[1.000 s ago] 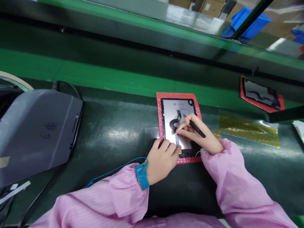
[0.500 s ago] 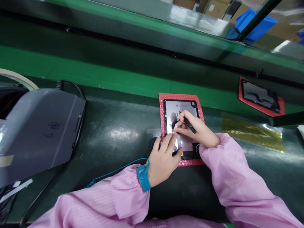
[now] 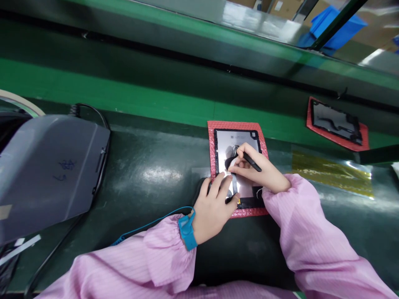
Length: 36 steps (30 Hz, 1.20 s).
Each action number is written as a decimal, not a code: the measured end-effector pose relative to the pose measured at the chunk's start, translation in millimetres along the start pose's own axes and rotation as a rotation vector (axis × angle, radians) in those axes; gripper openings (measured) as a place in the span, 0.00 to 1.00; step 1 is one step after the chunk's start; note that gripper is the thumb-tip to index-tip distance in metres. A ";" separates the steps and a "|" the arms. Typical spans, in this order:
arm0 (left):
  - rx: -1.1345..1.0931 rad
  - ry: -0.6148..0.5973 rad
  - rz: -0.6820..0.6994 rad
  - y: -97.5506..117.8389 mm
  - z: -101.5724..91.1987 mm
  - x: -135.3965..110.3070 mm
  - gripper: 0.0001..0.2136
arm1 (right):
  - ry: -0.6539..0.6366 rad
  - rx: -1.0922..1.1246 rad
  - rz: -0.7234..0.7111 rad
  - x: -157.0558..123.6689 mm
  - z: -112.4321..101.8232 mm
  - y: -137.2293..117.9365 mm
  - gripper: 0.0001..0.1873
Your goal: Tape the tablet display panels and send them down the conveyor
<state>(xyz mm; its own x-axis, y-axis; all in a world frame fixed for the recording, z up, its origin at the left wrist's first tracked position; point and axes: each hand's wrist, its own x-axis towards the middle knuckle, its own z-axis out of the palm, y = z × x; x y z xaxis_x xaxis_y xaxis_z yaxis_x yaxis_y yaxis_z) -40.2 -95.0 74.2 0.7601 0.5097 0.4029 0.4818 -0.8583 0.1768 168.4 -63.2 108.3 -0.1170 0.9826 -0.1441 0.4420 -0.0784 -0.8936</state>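
Note:
A tablet back panel [image 3: 225, 143] with a black flex strip lies on a red bubble-wrap pad [image 3: 212, 141] on the dark green bench. My right hand [image 3: 258, 172] is closed around black tweezers [image 3: 252, 162], their tip down at the flex strip in the panel's middle. My left hand [image 3: 213, 203] rests on the panel's near left corner, fingers extended and pressing flat on the surface. A blue wrist strap [image 3: 187, 230] with a coiled blue cord sits on my left wrist.
A grey hooded device [image 3: 46, 170] with a black cable stands at the left. A second panel on a red pad [image 3: 336, 124] lies at the far right. Yellow film [image 3: 330, 172] lies on the bench to the right. A green rail runs behind.
My right hand moved the tweezers up and left across the panel. My left hand's fingers slid from the pad's edge onto the panel's surface.

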 end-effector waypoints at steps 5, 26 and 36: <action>-0.001 0.016 -0.011 -0.1 -0.3 0.9 0.10 | 0.001 -0.052 0.004 0.6 1.1 -4.5 0.19; -0.087 -0.039 0.007 -5.0 0.5 2.1 0.11 | 0.387 -0.184 -0.049 37.5 4.7 5.1 0.31; -0.035 -0.063 0.062 -1.0 6.5 -6.4 0.16 | 0.682 -0.399 0.174 -8.7 -36.9 22.3 0.25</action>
<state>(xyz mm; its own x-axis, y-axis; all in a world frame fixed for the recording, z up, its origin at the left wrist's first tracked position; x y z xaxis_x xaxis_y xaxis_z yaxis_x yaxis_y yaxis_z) -42.8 -97.0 65.7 0.8145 0.4573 0.3569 0.4182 -0.8893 0.1852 212.1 -67.3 105.3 0.4945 0.8580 0.1388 0.7028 -0.3007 -0.6447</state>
